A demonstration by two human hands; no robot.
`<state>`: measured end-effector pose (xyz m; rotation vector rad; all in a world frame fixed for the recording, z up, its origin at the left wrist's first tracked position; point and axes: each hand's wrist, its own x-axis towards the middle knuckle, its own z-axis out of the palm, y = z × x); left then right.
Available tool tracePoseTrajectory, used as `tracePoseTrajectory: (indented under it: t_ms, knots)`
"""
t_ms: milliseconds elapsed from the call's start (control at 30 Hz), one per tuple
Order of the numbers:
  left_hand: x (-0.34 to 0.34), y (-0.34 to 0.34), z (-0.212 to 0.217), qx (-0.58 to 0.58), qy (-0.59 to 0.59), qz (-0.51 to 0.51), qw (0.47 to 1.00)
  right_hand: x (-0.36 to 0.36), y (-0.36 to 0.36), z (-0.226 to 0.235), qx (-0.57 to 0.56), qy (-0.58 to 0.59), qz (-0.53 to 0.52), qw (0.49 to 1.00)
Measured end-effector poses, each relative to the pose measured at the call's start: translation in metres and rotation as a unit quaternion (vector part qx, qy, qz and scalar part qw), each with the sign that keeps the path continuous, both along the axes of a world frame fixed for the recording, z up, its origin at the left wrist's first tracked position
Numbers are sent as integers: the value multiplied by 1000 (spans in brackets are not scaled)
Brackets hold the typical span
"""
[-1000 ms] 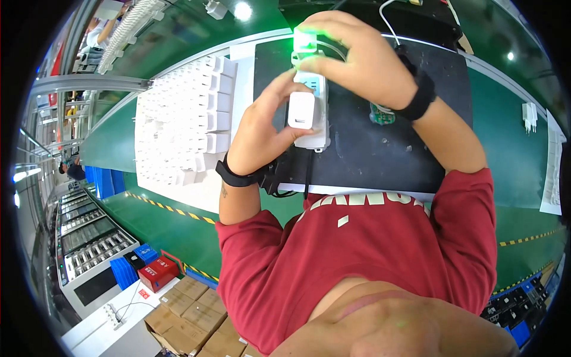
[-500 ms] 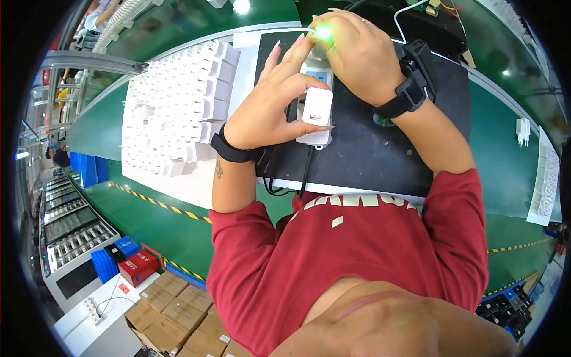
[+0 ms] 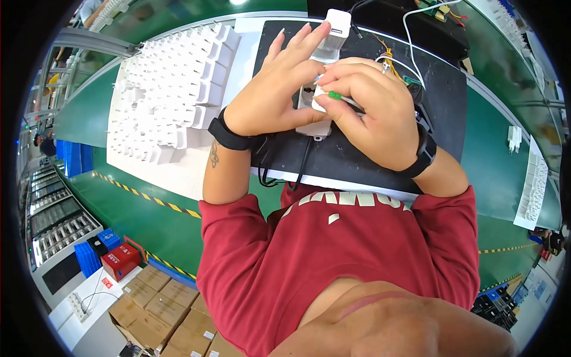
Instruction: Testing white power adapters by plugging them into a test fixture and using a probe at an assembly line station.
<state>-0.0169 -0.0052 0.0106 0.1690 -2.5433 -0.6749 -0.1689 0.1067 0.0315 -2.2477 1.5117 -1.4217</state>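
A white power strip [image 3: 314, 129] lies on the black mat in front of me, partly covered by my hands. A white USB charger [image 3: 319, 102] sits over its near part, mostly hidden by fingers. My left hand [image 3: 270, 98] curls its thumb and index finger around that charger, with its other fingers stretched out. My right hand [image 3: 380, 113] pinches a small green-ended plug [image 3: 334, 95] with a pale cord, right against the charger. Whether the plug is inserted cannot be seen. Another white USB charger [image 3: 338, 25] stands at the strip's far end.
On the left, many white chargers [image 3: 172, 89] stand in rows with pins up. A black mat [image 3: 369, 163] covers the bench before me. Behind my right hand lie yellow wires [image 3: 388, 55] and a white cable [image 3: 408, 35]. A white plug [image 3: 514, 138] lies far right.
My right hand has come from the far charger toward me, to the charger at my left hand. The green glow has gone out. The far charger is now uncovered.
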Motion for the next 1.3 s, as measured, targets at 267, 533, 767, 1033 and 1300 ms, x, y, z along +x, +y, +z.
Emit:
tracePoseTrajectory:
  t_ms: [267,533,767,1033,1300]
  knots:
    - [1,-1,0,1,5,8,1000,2,0,-1,-12,19,-25,999]
    - [3,-10,8,26,-60,-30,997,5,6,-14,-107,101,-40,988]
    - [-16,-56,18,282,-13,42,958,4,-2,-18,-78,29,1,997]
    - [-54,-45,31,265,-3,47,963,-43,50,65,22,110,45,993]
    - [-80,-188,50,-416,-300,465,721,-256,17,182,-274,155,-454,833]
